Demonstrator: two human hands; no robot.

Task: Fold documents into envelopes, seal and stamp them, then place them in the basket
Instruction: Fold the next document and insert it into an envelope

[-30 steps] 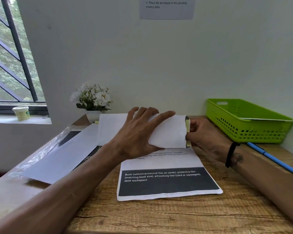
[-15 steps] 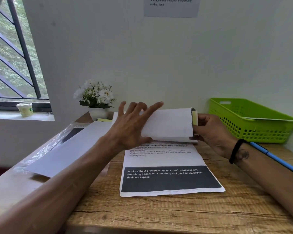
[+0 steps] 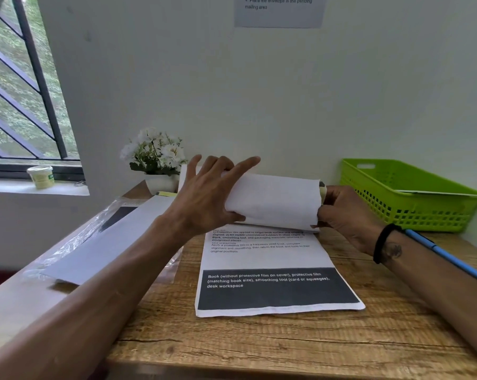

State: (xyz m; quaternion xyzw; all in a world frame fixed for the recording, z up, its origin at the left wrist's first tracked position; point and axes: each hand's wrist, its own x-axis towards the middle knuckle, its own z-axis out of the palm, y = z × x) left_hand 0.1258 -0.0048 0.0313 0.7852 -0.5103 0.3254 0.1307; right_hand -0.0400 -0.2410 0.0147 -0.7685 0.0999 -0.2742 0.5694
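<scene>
The left hand [image 3: 204, 198] has its thumb under the near edge of the curled-over top of the document [image 3: 273, 270] and its fingers spread over the upper face of the curl, so it grips the roll of paper at its left end. The right hand [image 3: 344, 215] pinches the right end of that same curl, fingers bent round the edge, where a thin yellowish strip [image 3: 323, 191] shows; what the strip is cannot be told.

The document lies on the wooden counter [image 3: 286, 346] with its long axis running from 6 o'clock to 12 o'clock. Its near end with the dark printed band lies flat toward 6 o'clock, and its far end is lifted and rolled back toward the person, the fold line running from 9 o'clock to 3 o'clock.

The green basket [image 3: 407, 196] stands at about 2 o'clock from the document, just beside the right hand, holding a white sheet. A blue pen [image 3: 448, 259] lies at 3 o'clock. A white sheet [image 3: 105, 242] lies at 9 o'clock, a flower pot [image 3: 160, 165] at 11 o'clock.
</scene>
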